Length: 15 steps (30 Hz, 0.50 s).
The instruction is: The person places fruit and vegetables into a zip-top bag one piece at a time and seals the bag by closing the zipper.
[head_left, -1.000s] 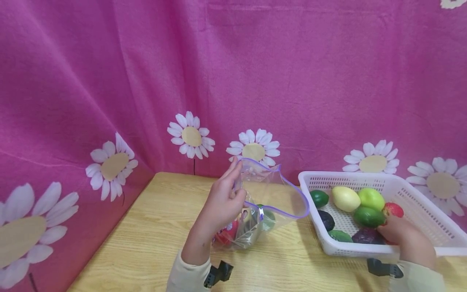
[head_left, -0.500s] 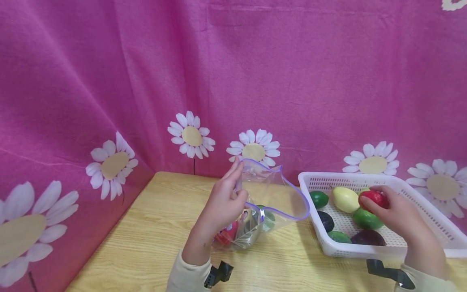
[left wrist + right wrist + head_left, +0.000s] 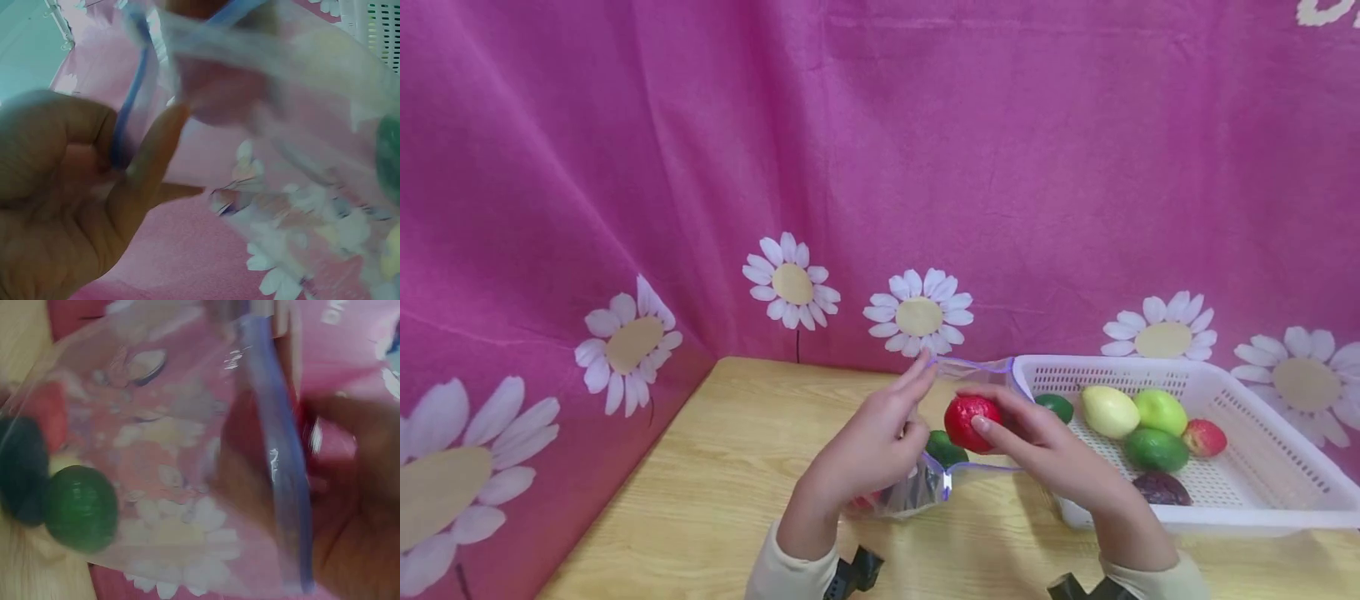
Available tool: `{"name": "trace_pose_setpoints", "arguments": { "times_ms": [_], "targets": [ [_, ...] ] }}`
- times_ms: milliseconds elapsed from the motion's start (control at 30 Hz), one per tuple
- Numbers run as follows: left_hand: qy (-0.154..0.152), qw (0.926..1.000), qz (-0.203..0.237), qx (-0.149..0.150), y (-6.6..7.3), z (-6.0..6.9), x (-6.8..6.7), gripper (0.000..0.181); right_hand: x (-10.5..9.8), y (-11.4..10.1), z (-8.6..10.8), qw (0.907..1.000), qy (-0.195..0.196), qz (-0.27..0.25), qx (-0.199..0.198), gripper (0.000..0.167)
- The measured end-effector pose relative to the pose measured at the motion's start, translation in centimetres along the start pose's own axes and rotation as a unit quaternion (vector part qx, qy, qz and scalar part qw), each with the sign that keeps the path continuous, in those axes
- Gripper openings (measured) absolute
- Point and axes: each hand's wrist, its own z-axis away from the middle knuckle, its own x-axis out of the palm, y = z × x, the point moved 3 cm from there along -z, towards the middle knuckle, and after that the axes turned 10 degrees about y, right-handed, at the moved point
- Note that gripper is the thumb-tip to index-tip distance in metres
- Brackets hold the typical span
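The left sleeve (image 3: 790, 568) is cream, ending at the wrist — a matching right sleeve (image 3: 1161, 581) lies well right of it. A black, angular wrist unit (image 3: 844, 581) juts beside the left sleeve — its black twin (image 3: 1066, 588) farther right.

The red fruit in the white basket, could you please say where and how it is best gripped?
The red fruit is probably best gripped across its near and far sides, from above right: it's rounded, a light green fruit and a dark green fruit crowd its left, and bare basket floor lies on its right.
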Motion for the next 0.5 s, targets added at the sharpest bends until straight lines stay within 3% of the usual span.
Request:
{"name": "trace_pose_setpoints", "arguments": {
  "times_ms": [67, 133, 200, 233, 367, 500],
  "targets": [
    [-0.036, 0.9990, -0.019, 0.019, 0.2, 0.2, 0.3, 0.066, 0.4, 0.6, -0.1, 0.9941, 0.052, 0.092, 0.024, 0.033],
    [-0.058, 0.9970, -0.037, 0.034, 0.4, 0.4, 0.4, 0.066, 0.4, 1.0, -0.1, 0.9787, 0.105, 0.171, 0.041, 0.029],
    [-0.068, 0.9958, -0.045, 0.040, 0.5, 0.4, 0.6, 0.065, 0.4, 1.4, -0.1, 0.9642, 0.145, 0.215, 0.058, 0.028],
    [-0.069, 0.9956, -0.047, 0.042, 0.5, 0.4, 0.6, 0.065, 0.5, 1.5, -0.1, 0.9599, 0.157, 0.223, 0.064, 0.026],
    [-0.063, 0.9965, -0.039, 0.039, 0.5, 0.2, 0.7, 0.067, 0.8, 1.6, -0.1, 0.9597, 0.178, 0.196, 0.094, 0.028],
    [-0.050, 0.9983, -0.014, 0.028, 0.4, 0.2, 0.4, 0.068, 1.1, 1.4, -0.2, 0.9638, 0.163, 0.188, 0.096, 0.033]
  ]
}}
